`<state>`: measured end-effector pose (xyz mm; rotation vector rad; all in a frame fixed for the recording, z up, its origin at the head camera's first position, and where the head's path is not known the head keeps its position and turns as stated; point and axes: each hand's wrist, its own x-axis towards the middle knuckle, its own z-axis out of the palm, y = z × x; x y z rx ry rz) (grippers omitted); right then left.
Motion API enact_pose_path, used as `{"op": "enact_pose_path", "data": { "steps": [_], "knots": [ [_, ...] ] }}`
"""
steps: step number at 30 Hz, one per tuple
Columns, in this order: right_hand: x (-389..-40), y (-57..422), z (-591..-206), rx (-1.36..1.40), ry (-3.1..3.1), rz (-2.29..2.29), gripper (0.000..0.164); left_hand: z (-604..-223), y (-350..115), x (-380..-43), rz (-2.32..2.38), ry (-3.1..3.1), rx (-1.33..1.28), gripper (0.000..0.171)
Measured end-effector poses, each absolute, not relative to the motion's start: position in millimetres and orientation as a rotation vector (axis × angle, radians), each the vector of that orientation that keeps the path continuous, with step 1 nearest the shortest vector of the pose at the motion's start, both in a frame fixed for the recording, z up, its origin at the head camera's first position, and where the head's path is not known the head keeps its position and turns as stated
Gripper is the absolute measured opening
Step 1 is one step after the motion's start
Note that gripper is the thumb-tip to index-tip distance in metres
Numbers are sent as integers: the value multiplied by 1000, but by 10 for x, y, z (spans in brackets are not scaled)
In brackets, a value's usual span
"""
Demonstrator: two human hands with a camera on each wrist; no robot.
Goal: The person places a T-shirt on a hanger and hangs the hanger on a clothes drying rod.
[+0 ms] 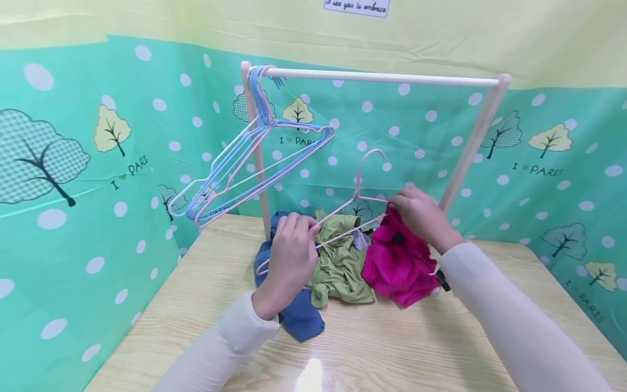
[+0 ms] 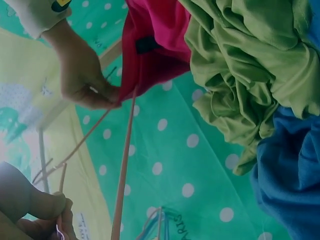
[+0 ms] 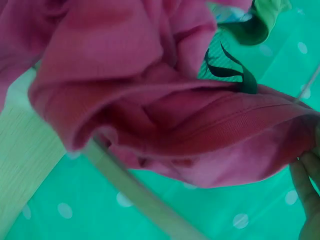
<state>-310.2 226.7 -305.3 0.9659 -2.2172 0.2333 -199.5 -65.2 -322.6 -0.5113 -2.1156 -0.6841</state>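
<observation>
My left hand point(image 1: 293, 255) grips a pink wire hanger point(image 1: 338, 209) by one sloping arm, its hook pointing up. A magenta garment point(image 1: 399, 261) hangs from my right hand point(image 1: 421, 215), which pinches its edge by the hanger's other end. In the left wrist view that end of the hanger point(image 2: 126, 160) reaches into the garment's opening. The right wrist view shows the garment's ribbed band point(image 3: 215, 132) and a dark tag-like strip point(image 3: 247, 82), with fingertips point(image 3: 302, 175) at the band's edge. Whether the right fingers also hold the wire is hidden.
A rack with a white rod point(image 1: 382, 77) stands behind the hands. Several blue, pink and white hangers point(image 1: 264, 128) hang at its left end. A crumpled green garment point(image 1: 343, 272) and a blue garment point(image 1: 301, 316) lie on the wooden table point(image 1: 206, 305). Polka-dot cloth point(image 1: 147, 163) surrounds it.
</observation>
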Motion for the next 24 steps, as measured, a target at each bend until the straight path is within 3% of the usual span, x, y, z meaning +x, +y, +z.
{"op": "enact_pose_path", "data": {
  "steps": [7, 14, 21, 24],
  "knots": [
    [-3049, 2119, -3026, 894, -2202, 369, 12, -3243, -665, -2012, -694, -2098, -491, 7],
    [-3000, 1973, -2972, 1035, -2110, 449, 11, -3255, -655, -2017, -700, -2127, -506, 8],
    [-2996, 2027, -3012, 1110, -2241, 349, 40, -3264, -672, -2017, -729, -2156, -481, 6],
    [-3001, 2064, -3026, 1077, -2258, 300, 39, -3266, -678, -2019, -737, -2165, -478, 7]
  ]
}}
